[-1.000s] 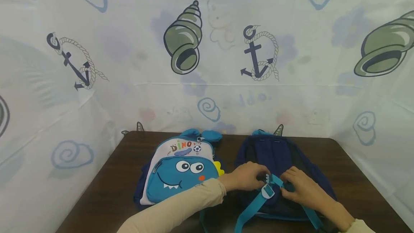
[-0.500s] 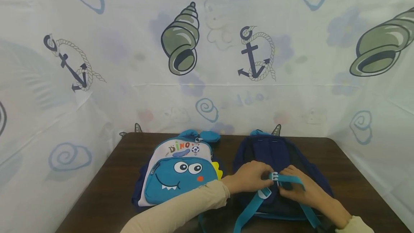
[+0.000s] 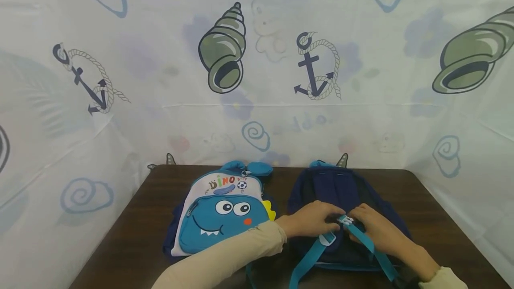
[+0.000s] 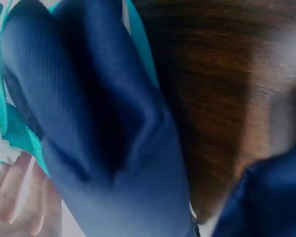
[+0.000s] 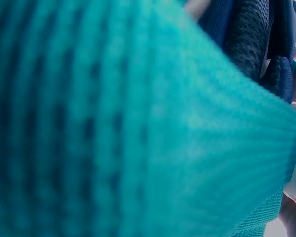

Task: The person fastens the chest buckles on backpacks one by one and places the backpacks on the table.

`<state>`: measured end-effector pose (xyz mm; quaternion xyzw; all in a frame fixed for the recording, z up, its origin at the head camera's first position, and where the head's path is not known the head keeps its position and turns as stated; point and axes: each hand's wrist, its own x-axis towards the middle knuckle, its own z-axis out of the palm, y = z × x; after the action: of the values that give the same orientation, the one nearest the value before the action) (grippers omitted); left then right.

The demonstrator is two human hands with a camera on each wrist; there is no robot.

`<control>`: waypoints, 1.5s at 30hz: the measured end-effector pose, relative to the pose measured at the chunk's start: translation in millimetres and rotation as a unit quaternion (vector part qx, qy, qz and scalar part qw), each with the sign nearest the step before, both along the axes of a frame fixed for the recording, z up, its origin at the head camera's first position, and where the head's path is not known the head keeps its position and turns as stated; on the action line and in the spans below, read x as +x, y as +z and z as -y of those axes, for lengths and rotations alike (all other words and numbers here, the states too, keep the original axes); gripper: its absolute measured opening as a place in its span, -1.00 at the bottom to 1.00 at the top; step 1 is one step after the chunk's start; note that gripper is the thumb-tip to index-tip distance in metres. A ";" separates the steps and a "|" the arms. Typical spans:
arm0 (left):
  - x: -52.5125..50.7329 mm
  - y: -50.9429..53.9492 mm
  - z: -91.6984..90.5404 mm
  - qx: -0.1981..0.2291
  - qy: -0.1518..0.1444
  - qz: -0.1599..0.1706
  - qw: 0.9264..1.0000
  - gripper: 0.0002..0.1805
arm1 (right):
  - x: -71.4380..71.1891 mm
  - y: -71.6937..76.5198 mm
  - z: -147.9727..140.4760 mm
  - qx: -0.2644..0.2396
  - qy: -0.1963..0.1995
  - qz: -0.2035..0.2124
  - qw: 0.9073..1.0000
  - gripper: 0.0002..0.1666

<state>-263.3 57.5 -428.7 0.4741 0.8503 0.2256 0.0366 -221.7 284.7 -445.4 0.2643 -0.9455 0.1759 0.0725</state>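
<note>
A dark blue backpack (image 3: 335, 186) lies back side up at the right of the table in the head view. Over its middle, the left hand (image 3: 311, 220) pinches one side of a small white buckle (image 3: 345, 220). The right hand (image 3: 379, 231) grips the buckle's other side, where a teal strap (image 3: 363, 237) hangs down. A second teal strap (image 3: 307, 262) runs through a white slider (image 3: 327, 239) below the left hand. In the left wrist view, dark blue fabric (image 4: 138, 197) hides much; several fingers (image 4: 24, 202) show at lower left. Teal webbing (image 5: 163, 123) fills most of the right wrist view.
A second backpack (image 3: 225, 222) with a blue dinosaur face lies to the left, the left forearm across its lower edge. Both bags rest on a dark brown table (image 3: 140, 222). A patterned white cloth (image 3: 160, 79) hangs behind and at the sides.
Both hands have come closer together at the buckle. The right hand's strap, first bunched by the fingers, then stretched sideways, now slants downward. The head view has shifted slightly.
</note>
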 end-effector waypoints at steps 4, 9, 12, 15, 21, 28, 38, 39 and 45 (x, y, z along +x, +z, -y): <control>-0.1 -1.2 -4.5 0.020 -0.001 -0.018 1.000 -0.65 | -0.1 -0.2 0.5 -0.004 0.004 0.002 1.000 -0.65; -0.8 0.4 -3.5 0.047 0.003 -0.046 0.998 -0.69 | -1.0 1.4 0.7 -0.007 0.004 -0.003 1.000 -0.67; -0.1 3.5 1.3 0.072 0.004 -0.034 0.997 -0.73 | -1.0 2.7 -0.9 -0.013 -0.001 0.000 1.000 -0.68; 0.8 7.7 7.7 0.089 0.015 -0.019 0.996 -0.76 | -0.3 4.5 -4.5 -0.023 -0.010 -0.005 1.000 -0.66; 2.5 12.3 19.4 0.089 0.083 0.021 0.992 -0.80 | 2.7 11.9 -14.9 -0.052 -0.031 -0.019 0.998 -0.65; 4.2 13.6 31.6 0.094 0.130 0.060 0.985 -0.80 | 9.0 22.8 -28.1 -0.061 -0.055 -0.046 0.996 -0.72; 2.2 25.7 28.0 0.072 0.135 0.041 0.987 -0.79 | 11.0 30.8 -40.0 -0.103 -0.046 -0.092 0.989 -0.69; 2.4 26.2 25.7 0.069 0.134 0.038 0.988 -0.79 | 10.4 30.3 -38.4 -0.104 -0.041 -0.097 0.989 -0.68; 4.0 28.0 12.3 0.048 0.124 0.021 0.991 -0.76 | 9.3 27.2 -28.1 -0.109 -0.032 -0.109 0.988 -0.65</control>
<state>-259.2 45.2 -400.7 0.3615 0.8899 0.2784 0.0033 -212.3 312.7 -418.2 0.2415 -0.9152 0.2458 0.2089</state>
